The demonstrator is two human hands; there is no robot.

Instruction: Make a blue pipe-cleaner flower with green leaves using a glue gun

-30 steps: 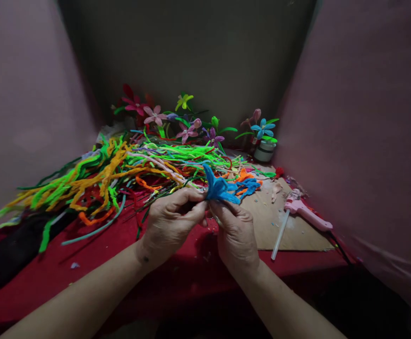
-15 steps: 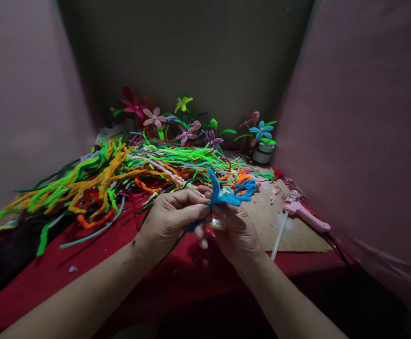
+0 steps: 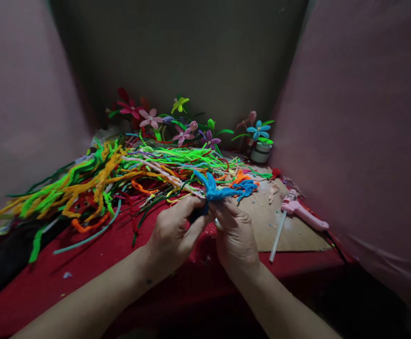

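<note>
Between both hands stands a blue pipe-cleaner flower [image 3: 213,191], its fuzzy petals spreading above my fingers. My left hand [image 3: 177,227] is closed, thumb and fingers pinching low on the flower from the left. From the other side my right hand [image 3: 236,230] is closed too, its fingertips gripping just under the petals. The flower's underside is hidden by the fingers. Just behind it, blue pipe-cleaner pieces [image 3: 248,188] and an orange one [image 3: 241,177] lie on a cardboard sheet [image 3: 290,238].
A big heap of pipe cleaners [image 3: 99,181] covers the left and middle of the red cloth [image 3: 95,263]. On the right, a pink glue gun [image 3: 302,212] with a glue stick rests on the cardboard. Finished flowers [image 3: 150,118] and a small jar [image 3: 261,152] stand at the back.
The flower has turned, and its petals now fan out more to the left and upward. My left hand has shifted its hold lower, with the thumb beneath the petals.
</note>
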